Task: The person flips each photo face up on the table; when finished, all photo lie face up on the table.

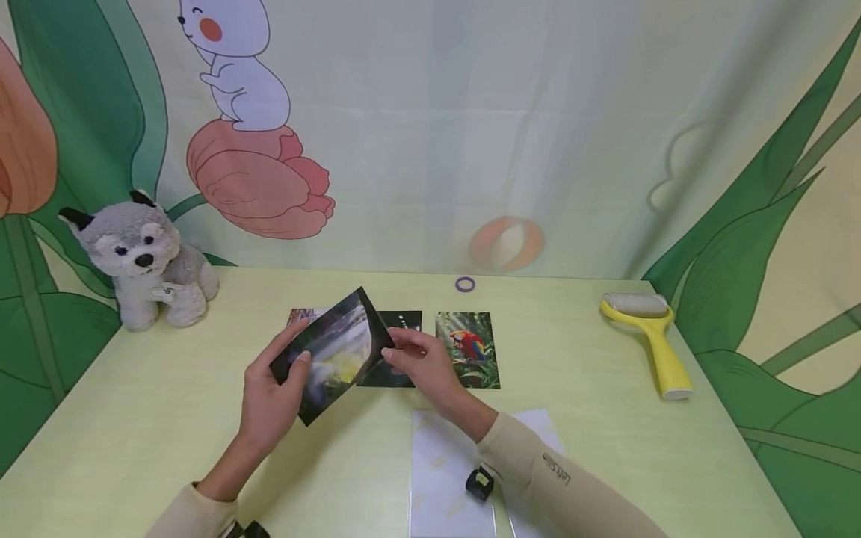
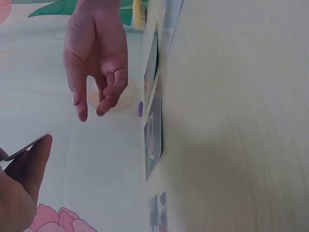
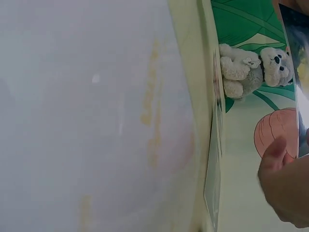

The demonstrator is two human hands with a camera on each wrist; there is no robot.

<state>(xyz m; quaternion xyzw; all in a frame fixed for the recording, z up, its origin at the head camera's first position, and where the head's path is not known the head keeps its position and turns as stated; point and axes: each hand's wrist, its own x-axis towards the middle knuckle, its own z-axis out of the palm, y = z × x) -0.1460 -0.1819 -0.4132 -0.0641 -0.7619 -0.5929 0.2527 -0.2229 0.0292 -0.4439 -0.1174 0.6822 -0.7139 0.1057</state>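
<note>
In the head view my left hand [image 1: 272, 388] holds a glossy photo print [image 1: 336, 355] tilted above the table, thumb across its front and fingers behind. The print has dark edges, pale streaks and a yellow patch. At its right corner is my right hand [image 1: 427, 366]; the left wrist view shows that hand [image 2: 96, 63] with thumb and fingers apart. Behind them lie a parrot photo [image 1: 468, 350], a dark photo [image 1: 403, 320] partly covered by the held print, and a pinkish photo [image 1: 299, 315] mostly hidden. White sheets [image 1: 447, 456] lie beneath my right forearm.
A grey plush husky [image 1: 144, 258] sits at the table's back left. On the right lies a yellow-handled lint roller [image 1: 649, 336]. Near the back edge is a small purple ring [image 1: 465, 284]. A printed curtain [image 1: 417, 149] hangs directly behind the table.
</note>
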